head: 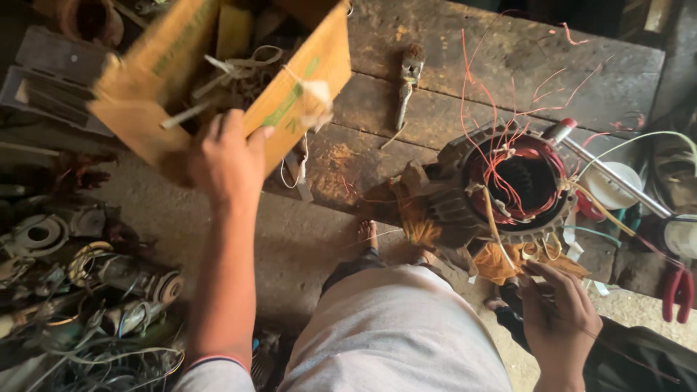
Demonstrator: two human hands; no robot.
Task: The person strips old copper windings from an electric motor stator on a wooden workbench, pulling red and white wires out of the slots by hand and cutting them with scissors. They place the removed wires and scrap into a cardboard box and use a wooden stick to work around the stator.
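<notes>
left hand (pixel 229 156) grips cardboard box (pixel 174 65) edge, raised | right hand (pixel 555 308) pinches wires below motor stator (pixel 512 185)

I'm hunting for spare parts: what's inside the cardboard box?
Inside the cardboard box tipped by the left hand: pale tangled cords and strips. Anything deeper is hidden by its walls.

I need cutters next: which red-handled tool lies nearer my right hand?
The red-handled pliers, on the floor at the far right. The red-capped metal rod lies farther up, behind the motor stator.

Tilted open cardboard box (pixel 290 94), raised; motor stator (pixel 519 185) on planks
</notes>
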